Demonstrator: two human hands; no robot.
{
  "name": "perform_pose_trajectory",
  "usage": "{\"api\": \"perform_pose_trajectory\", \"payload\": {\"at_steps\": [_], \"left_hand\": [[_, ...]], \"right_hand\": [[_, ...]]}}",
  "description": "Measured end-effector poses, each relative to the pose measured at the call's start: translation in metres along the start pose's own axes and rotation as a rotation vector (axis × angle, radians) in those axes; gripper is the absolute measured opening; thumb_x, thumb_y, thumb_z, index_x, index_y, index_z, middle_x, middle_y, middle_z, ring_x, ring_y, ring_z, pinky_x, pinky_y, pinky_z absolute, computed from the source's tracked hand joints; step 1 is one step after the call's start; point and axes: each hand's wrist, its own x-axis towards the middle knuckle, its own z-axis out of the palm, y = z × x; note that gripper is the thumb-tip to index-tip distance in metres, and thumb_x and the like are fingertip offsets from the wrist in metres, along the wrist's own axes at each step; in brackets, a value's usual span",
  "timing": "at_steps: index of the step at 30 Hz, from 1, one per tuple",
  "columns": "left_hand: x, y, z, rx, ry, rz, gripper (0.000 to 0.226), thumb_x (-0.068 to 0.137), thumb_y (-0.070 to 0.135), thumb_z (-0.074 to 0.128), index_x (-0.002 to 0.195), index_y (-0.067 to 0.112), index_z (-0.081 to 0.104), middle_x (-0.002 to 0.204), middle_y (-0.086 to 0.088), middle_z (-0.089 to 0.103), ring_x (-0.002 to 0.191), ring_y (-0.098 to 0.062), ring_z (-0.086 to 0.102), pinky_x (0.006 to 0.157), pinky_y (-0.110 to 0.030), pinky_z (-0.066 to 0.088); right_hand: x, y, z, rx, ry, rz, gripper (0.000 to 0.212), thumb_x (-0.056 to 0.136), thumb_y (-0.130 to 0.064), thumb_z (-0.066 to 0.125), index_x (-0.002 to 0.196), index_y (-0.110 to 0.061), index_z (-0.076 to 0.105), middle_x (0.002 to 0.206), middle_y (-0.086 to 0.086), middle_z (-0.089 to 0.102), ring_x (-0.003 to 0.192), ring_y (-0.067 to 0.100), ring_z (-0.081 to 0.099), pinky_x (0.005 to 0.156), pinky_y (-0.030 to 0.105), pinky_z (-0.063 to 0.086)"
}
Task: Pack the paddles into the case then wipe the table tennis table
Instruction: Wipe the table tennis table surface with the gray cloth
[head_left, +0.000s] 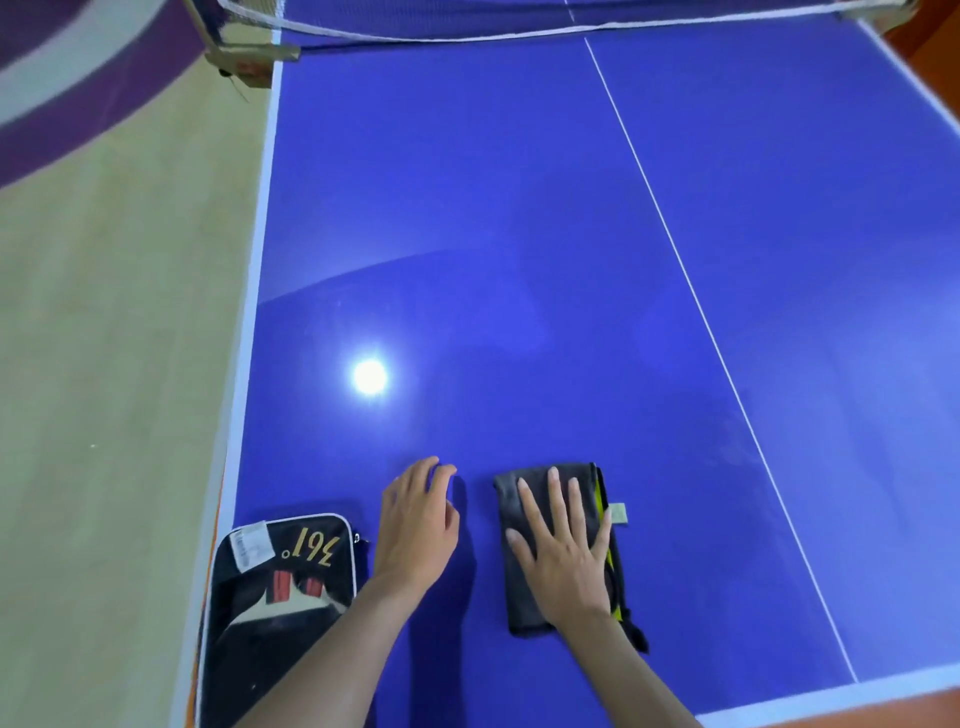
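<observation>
Nearest the camera, at the near left corner of the blue bench (519, 234), lies the black paddle case (270, 597), closed as far as the view shows, with no paddles in sight, so the packing step looks done. Just right of the case, the left hand (415, 525) rests on the bare bench surface with loosely bent fingers, gripping nothing. Right of that hand, a little apart from it, the right hand (563, 545) lies flat with straight, spread fingers pressing down on a folded dark grey cloth (550, 597) with a yellow edge; it pins the cloth rather than clutching it.

Judging by this, the wiping step is in hand and barely begun, since the cloth sits near the near end of the bench. Beyond the cloth stretches a broad expanse of blue surface, split by the white centre line (691, 291) running away to the right of the cloth, with a bright lamp reflection beyond the left hand. Farthest off, the net (519, 28) crosses the bench.

The next move likely calls for steady downward pressure and long strokes pushing the cloth away from the case toward the net.
</observation>
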Motion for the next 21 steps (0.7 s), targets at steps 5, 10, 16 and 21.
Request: {"api": "perform_pose_trajectory", "payload": {"at_steps": [5, 10, 16, 21], "left_hand": [[0.055, 0.023, 0.002, -0.029, 0.054, -0.144, 0.042, 0.085, 0.012, 0.072, 0.125, 0.019, 0.061, 0.136, -0.004, 0.056, 0.133, -0.028, 0.051, 0.107, -0.049, 0.044], [0.098, 0.037, -0.003, -0.033, 0.093, -0.235, 0.051, 0.086, 0.013, 0.073, 0.135, 0.018, 0.058, 0.147, -0.01, 0.051, 0.139, -0.031, 0.046, 0.111, -0.054, 0.042], [0.131, 0.068, 0.012, -0.052, 0.083, -0.378, 0.057, 0.087, 0.018, 0.074, 0.141, 0.019, 0.055, 0.153, -0.01, 0.046, 0.142, -0.033, 0.043, 0.111, -0.055, 0.041], [0.145, 0.104, 0.026, -0.076, 0.079, -0.438, 0.062, 0.086, 0.021, 0.074, 0.143, 0.022, 0.052, 0.154, -0.007, 0.042, 0.142, -0.03, 0.04, 0.111, -0.054, 0.043]], "right_hand": [[0.089, 0.003, -0.005, -0.002, 0.06, -0.018, 0.067, 0.102, -0.062, 0.024, 0.164, -0.036, 0.023, 0.173, 0.004, 0.014, 0.159, 0.026, 0.015, 0.118, 0.071, 0.022], [0.174, 0.0, -0.019, 0.013, 0.084, -0.003, 0.067, 0.102, -0.064, 0.021, 0.164, -0.04, 0.013, 0.174, 0.0, 0.003, 0.161, 0.023, 0.003, 0.122, 0.069, 0.01], [0.288, 0.009, -0.041, 0.039, 0.083, -0.061, 0.07, 0.098, -0.067, 0.031, 0.162, -0.046, 0.015, 0.174, -0.005, 0.004, 0.161, 0.021, 0.004, 0.12, 0.072, 0.006], [0.367, 0.017, -0.056, 0.046, 0.068, -0.117, 0.069, 0.098, -0.071, 0.025, 0.162, -0.049, 0.011, 0.174, -0.007, 0.0, 0.16, 0.019, 0.001, 0.121, 0.069, 0.002]]}}
